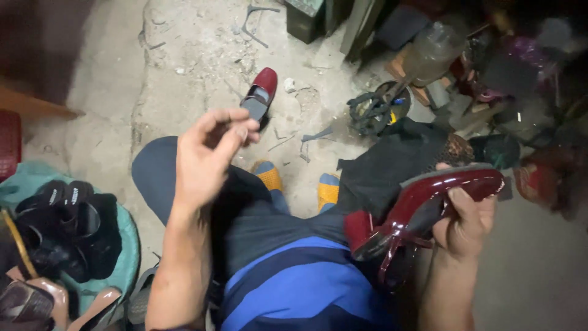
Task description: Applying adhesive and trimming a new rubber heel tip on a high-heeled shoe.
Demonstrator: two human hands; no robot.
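My right hand [465,220] grips a glossy dark red shoe [422,205] around its middle, sole side up, its strap hanging below. My left hand [205,156] is raised above my knee with thumb and fingers pinched together; whether something small sits between them I cannot tell. A matching dark red shoe [260,95] lies on the concrete floor just beyond my left fingertips. My legs in dark trousers and a blue striped shirt fill the lower middle.
A teal bag [125,251] at the left carries several black sandals [67,227]. Black cloth [392,162] drapes by my right knee. Tools, a plastic jar [432,52] and clutter crowd the upper right. Scraps litter the floor [184,67].
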